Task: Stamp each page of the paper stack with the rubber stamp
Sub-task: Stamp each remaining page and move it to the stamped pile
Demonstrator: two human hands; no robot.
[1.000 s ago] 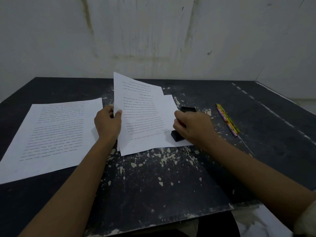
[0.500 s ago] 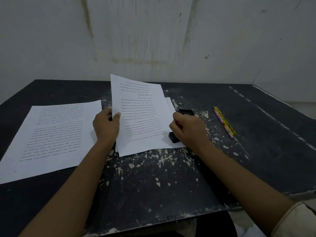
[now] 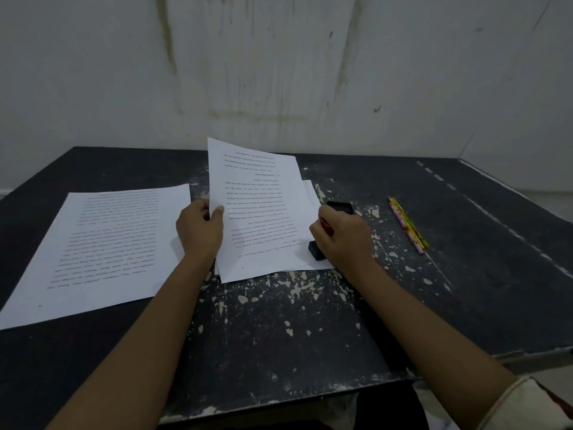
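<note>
Two hands are busy at the paper stack [image 3: 311, 197], which I see lying flat near the middle of the dark, paint-chipped table [image 3: 279, 330]. The left hand [image 3: 198, 231] pinches the left edge of the stack's top page [image 3: 257, 212], thumb on the printed face and fingers behind. It holds the page raised and tilted, so its far end stands clear of the sheets below. The print reads upside down from my view. The right hand [image 3: 341, 240] is curled round the rubber stamp [image 3: 316, 250] at the stack's near right corner. The stamp's black base sticks out below the fingers and looks to rest on the paper, and a bit of red shows between the knuckles. Just off the stack's right edge, behind that hand, lies a small black case [image 3: 340, 207]. Further right of the stack, two patterned pencils [image 3: 407, 225] lie side by side. Left of the stack and apart from it, printed paper [image 3: 102, 243] lies flat; I cannot tell whether it is one sheet or several.
</note>
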